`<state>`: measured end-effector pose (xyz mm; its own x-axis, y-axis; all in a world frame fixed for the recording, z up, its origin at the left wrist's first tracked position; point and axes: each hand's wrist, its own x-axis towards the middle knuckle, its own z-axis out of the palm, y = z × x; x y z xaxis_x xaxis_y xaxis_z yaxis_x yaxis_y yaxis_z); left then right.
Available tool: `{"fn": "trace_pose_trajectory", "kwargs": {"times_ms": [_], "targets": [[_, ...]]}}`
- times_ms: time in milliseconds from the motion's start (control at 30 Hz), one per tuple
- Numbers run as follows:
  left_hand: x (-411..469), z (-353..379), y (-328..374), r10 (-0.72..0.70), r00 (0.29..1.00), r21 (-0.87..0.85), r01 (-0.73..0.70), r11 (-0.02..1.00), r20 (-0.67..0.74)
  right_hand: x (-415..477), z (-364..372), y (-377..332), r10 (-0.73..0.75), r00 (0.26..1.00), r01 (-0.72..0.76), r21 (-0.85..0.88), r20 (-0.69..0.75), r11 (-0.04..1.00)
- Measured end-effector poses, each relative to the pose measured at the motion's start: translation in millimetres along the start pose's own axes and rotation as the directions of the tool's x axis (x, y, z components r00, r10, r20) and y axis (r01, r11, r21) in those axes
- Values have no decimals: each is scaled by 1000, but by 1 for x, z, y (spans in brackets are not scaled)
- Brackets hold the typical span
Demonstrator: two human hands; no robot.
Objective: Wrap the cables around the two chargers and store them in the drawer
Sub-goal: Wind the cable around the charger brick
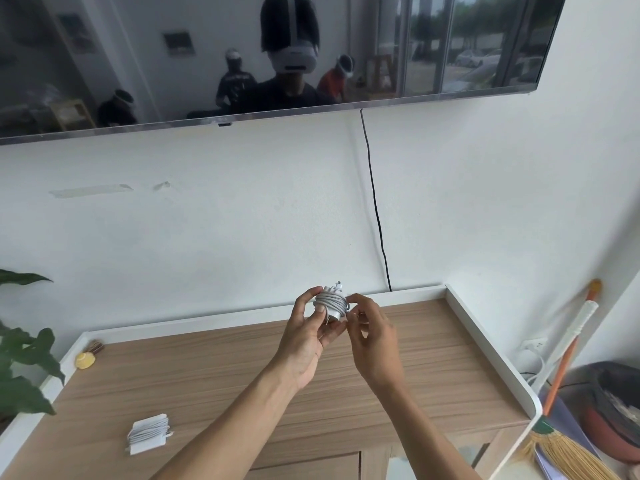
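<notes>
A white charger [331, 304] with its grey cable wound around it is held up above the wooden cabinet top [214, 375]. My left hand [306, 336] grips it from the left and below. My right hand [372, 336] pinches it at the right side, by the cable's end. The cable's plug tip sticks up at the top of the bundle. A second white charger [149, 433], with its cable wound around it, lies on the cabinet top at the front left. No drawer shows as open; only the cabinet's front edge is visible below.
A wall-mounted television [263, 57] hangs above, with a black cord [375, 209] running down the wall. A small yellow object [85, 360] lies at the cabinet's back left. Plant leaves [24, 362] stand at left. A broom [568, 368] and a bin [616, 410] stand at right.
</notes>
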<state>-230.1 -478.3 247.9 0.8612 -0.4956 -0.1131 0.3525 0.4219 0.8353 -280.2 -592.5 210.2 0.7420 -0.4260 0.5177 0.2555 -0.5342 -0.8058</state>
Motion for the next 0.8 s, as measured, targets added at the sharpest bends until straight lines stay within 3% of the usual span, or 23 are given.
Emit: {"fn": "trace_pose_trajectory", "kwargs": {"times_ms": [400, 567, 800], "targets": [[1, -5, 3, 5, 999, 148, 1, 989, -43, 12, -2, -4, -7, 1000, 6, 25, 29, 1000], [-3, -5, 8, -11, 1000, 47, 11, 999, -4, 11, -1, -6, -41, 998, 40, 18, 43, 999], [0, -6, 10, 43, 996, -20, -44, 999, -80, 11, 3, -9, -21, 999, 18, 51, 50, 999]]}}
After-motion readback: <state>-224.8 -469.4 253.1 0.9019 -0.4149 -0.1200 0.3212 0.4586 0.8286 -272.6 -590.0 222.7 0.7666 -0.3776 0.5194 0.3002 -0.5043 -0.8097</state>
